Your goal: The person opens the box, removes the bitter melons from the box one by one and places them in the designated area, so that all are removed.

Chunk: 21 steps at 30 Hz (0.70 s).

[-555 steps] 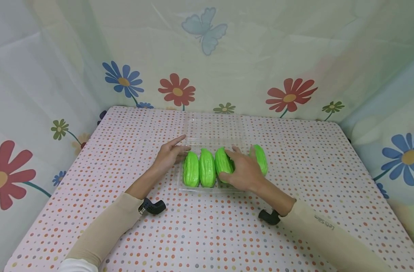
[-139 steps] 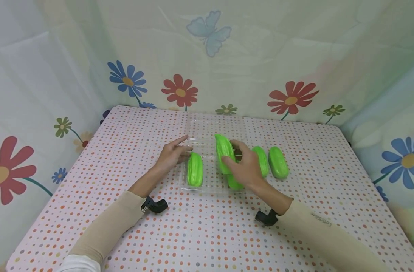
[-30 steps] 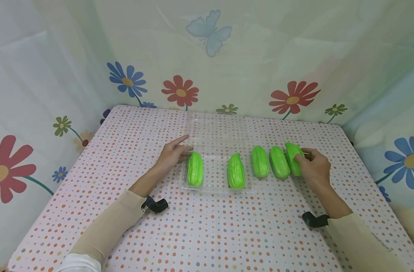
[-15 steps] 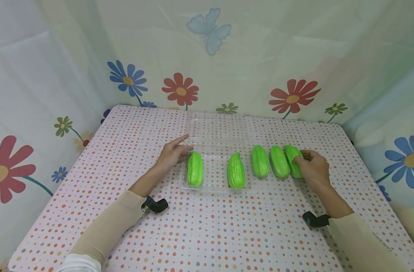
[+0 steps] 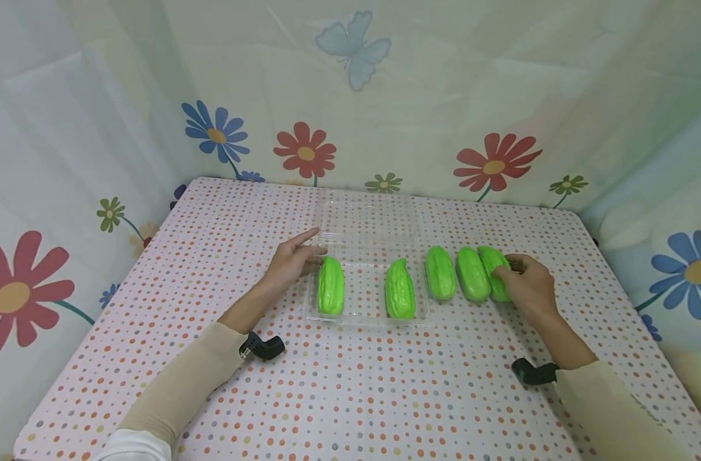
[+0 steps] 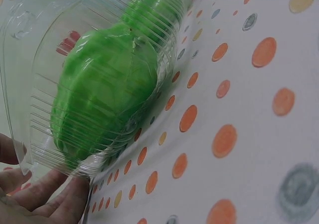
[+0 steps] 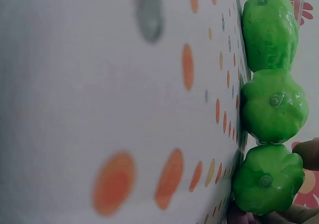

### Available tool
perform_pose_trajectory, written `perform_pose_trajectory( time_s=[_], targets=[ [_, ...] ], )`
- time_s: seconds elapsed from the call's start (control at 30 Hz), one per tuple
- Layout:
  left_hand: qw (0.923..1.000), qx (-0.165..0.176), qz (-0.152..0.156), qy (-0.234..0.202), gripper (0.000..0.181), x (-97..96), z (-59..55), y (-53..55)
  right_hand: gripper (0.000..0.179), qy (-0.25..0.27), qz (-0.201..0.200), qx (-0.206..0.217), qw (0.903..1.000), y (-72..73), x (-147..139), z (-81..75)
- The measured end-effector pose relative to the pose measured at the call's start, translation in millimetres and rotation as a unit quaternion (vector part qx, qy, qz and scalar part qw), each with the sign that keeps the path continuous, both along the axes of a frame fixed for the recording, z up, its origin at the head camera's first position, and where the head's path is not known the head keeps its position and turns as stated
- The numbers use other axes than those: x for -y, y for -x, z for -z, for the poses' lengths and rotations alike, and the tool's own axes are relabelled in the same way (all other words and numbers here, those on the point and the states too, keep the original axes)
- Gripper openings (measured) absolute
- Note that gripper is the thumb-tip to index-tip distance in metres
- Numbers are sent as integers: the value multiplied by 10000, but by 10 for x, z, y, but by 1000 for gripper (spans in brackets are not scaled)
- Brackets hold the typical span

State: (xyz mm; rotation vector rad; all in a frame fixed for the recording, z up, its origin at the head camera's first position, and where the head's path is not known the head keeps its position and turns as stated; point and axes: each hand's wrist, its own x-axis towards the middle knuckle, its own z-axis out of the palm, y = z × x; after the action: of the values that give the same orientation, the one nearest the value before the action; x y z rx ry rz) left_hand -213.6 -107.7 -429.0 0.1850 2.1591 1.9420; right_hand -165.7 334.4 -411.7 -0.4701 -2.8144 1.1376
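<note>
Bright green, ridged bitter melons lie in and beside a clear plastic clamshell box (image 5: pixel 364 262), whose lid is folded back. Inside the box, one bitter melon (image 5: pixel 330 286) lies at the left end and another (image 5: pixel 400 289) at the right end. My left hand (image 5: pixel 287 264) rests against the box's back left side, its fingers fairly straight and touching the wall (image 6: pixel 42 154) in the left wrist view. My right hand (image 5: pixel 531 282) grips the outermost bitter melon (image 5: pixel 493 274) between thumb and fingers, close against its neighbour (image 5: pixel 473 275) on the table.
A third bitter melon (image 5: pixel 440 274) stands in the row just right of the box. The dotted tablecloth (image 5: pixel 350 390) stretches around everything. Flower-printed curtains (image 5: pixel 419 128) close off the back and sides. A black wrist mount (image 5: pixel 533 372) sits by my right cuff.
Earlier, more melons lay in the box; since then the right hand has moved several rightward into a row. In the last second it lowered the outermost melon slightly left, against its neighbour. Left hand stays put.
</note>
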Motion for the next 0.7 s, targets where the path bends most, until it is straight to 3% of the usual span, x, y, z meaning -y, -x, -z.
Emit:
perform_pose_trajectory(
  time_s=[0.7],
  targets=[
    [10000, -29, 5, -37, 54, 4, 0, -4, 64, 80, -266, 91, 9996, -21, 126, -44]
  ],
)
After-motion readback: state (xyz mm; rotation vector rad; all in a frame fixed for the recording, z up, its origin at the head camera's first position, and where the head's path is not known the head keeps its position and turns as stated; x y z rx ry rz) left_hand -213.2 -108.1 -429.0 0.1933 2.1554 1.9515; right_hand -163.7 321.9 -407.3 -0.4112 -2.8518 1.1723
